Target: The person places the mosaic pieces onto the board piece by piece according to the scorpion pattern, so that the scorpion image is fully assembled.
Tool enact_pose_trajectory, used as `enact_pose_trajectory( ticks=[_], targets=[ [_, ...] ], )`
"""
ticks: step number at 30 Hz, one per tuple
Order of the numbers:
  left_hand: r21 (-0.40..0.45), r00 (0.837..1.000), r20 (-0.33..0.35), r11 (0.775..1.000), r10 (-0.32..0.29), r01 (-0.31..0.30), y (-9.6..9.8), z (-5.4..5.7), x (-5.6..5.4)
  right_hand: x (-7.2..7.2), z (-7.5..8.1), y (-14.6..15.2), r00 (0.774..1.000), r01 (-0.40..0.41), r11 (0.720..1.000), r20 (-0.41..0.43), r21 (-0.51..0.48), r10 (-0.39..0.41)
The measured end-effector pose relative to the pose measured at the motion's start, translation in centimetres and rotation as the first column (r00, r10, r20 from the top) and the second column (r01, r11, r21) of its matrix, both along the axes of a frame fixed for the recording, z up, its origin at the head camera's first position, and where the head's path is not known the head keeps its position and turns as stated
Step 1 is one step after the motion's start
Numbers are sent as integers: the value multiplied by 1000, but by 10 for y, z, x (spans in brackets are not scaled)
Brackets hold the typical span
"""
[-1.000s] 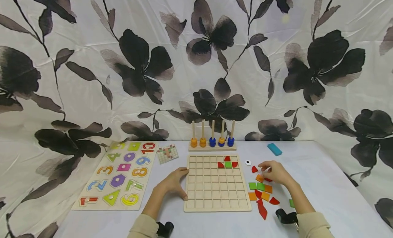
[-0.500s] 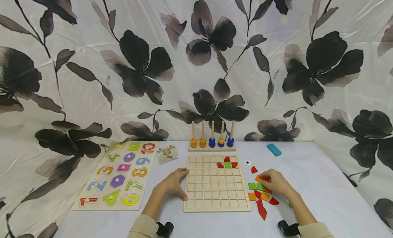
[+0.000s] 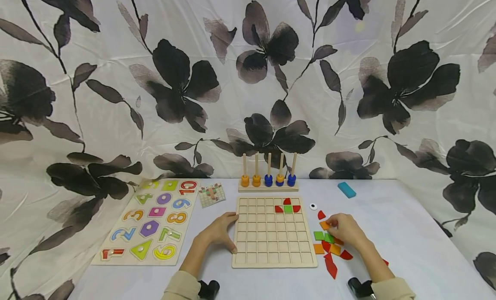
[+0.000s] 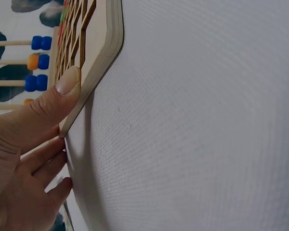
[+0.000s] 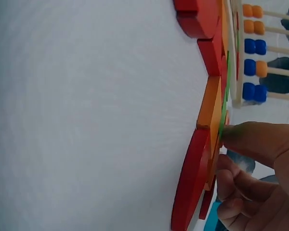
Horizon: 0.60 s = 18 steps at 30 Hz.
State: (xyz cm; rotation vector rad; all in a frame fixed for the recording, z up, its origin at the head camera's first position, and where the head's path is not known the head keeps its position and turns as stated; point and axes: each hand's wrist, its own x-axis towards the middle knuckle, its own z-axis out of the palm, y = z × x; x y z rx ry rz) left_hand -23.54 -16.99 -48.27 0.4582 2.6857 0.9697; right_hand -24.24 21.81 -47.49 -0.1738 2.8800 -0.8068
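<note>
The wooden grid board (image 3: 267,231) lies mid-table, with one green square (image 3: 288,208) and several red quarter-circle pieces (image 3: 296,208) set at its far right. My left hand (image 3: 221,231) is spread along the board's left edge; in the left wrist view its thumb (image 4: 48,106) lies on the rim. Right of the board, my right hand (image 3: 346,229) reaches down into a loose group of pieces, fingers bent. In the right wrist view its thumb tip is right at the edge of a green piece (image 5: 223,118), beside an orange piece (image 5: 210,103). I cannot tell whether it pinches one.
A number puzzle board (image 3: 143,227) lies at left, with a small pattern card (image 3: 212,195) nearby. Behind the grid stands a peg rack (image 3: 268,188) with orange and blue beads. A teal block (image 3: 346,189) and a white disc (image 3: 313,206) lie at right; red pieces (image 3: 331,265) lie nearer me.
My right hand has come down and nearer me from beside the upper red piece, onto the orange and green pieces. My left hand stays at the board's edge.
</note>
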Motion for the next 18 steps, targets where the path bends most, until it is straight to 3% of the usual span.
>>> enact_pose_trajectory(
  ticks=[9, 18],
  targets=[
    [-12, 1000, 6, 1000, 12, -12, 0, 2, 0, -6, 0, -2, 999, -44, 999, -6, -8, 44],
    [-6, 1000, 4, 1000, 12, -12, 0, 1, 0, -13, 3, -20, 999, 36, 999, -13, 40, -35]
  ],
)
